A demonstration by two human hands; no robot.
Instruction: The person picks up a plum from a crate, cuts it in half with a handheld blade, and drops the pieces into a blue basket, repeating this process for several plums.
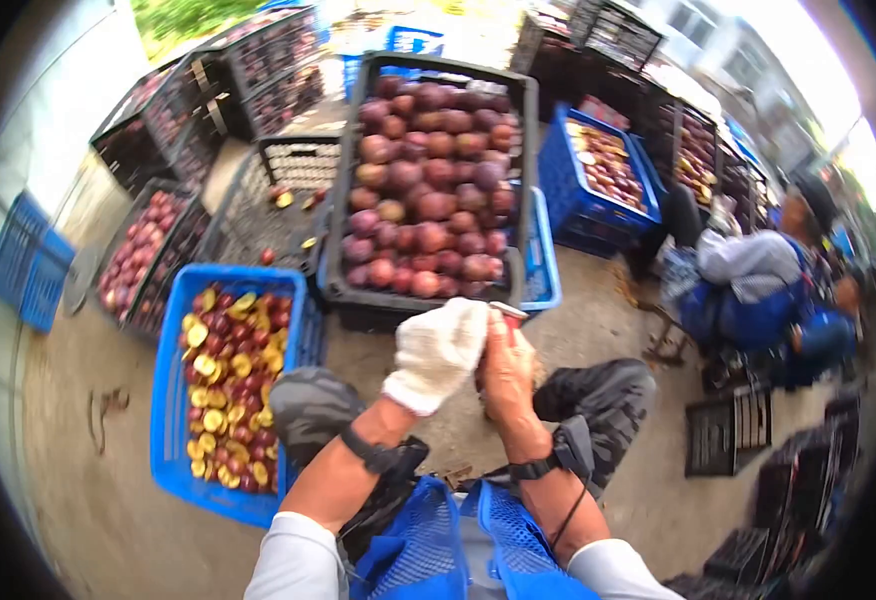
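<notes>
Left hand [438,350]: it's wearing a white glove and curling in tight, pressing right up against the other hand. Honestly can't tell what it's gripping, the glove is hiding everything.

Right hand [506,372]: bare, fingers closing around a red fruit [509,325] with the thumb side facing the glove.

Fruit: it's sitting squeezed between the two hands, only the top poking out, held over the person's knees and just in front of the black crate [530,150]. There's a pale strip on top of it, too small to make out.

Black crate: sitting straight ahead, piled full with whole red fruit.

Blue crate [168,400]: lying on the ground to the person's left, holding cut pieces that are showing yellow flesh mixed with dark red skin.

Watch [533,467]: a black band is wrapping the right wrist.

Co-worker [758,280]: another person is sitting off to the right, well apart, bending over near another blue bin [568,190] of fruit.

Floor [108,500]: bare concrete, looking damp.
</notes>
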